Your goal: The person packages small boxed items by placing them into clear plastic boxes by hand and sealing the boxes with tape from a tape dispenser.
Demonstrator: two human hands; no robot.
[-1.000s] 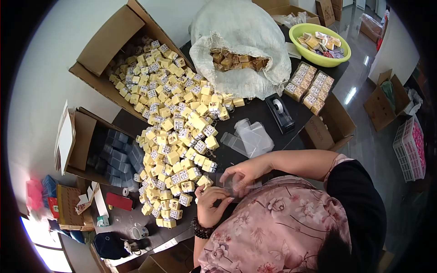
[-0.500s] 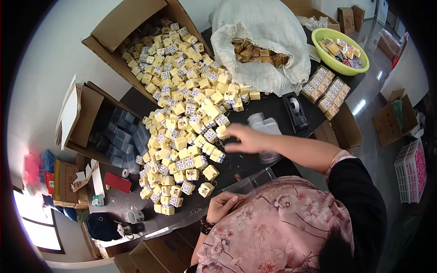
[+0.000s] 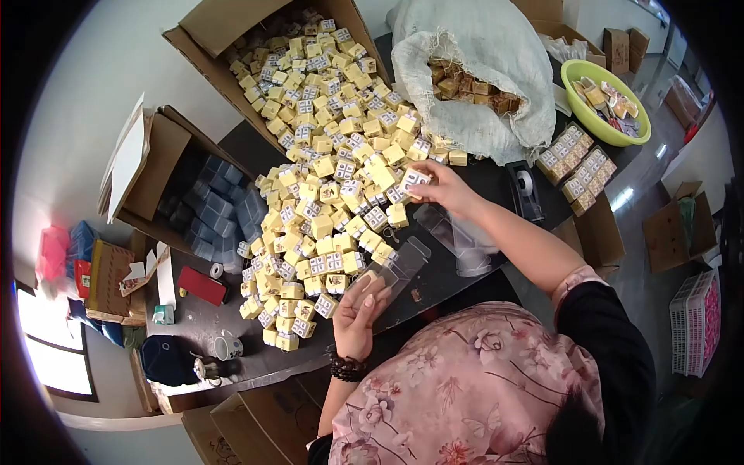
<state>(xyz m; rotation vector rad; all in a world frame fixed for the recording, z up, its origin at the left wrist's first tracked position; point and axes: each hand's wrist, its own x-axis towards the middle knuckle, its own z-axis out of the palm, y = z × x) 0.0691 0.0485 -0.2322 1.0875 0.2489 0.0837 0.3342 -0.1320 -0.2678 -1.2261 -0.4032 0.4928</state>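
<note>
My left hand (image 3: 359, 311), with a dark bead bracelet at the wrist, holds a clear plastic box (image 3: 403, 267) at its lower end, tilted up to the right. My right hand (image 3: 443, 190) pinches a small yellow-and-white cube (image 3: 415, 181) with printed squares on its face, at the right edge of the pile. The large pile of yellow cubes (image 3: 322, 225) spreads from an open carton over the dark table. Clear plastic boxes (image 3: 465, 244) lie below my right forearm and wrist.
A white woven sack (image 3: 480, 132) of wrapped pieces stands at the back. Right of it are a tape dispenser (image 3: 526, 190), packed cube sets (image 3: 589, 180) and a yellow-green basin (image 3: 604, 128). At left, a carton holds clear boxes (image 3: 217, 213), near a mug (image 3: 228, 346).
My left hand has raised the clear box from near my lap toward the pile. My right hand, earlier at the pile's edge, now holds a cube farther up. The view has shifted.
</note>
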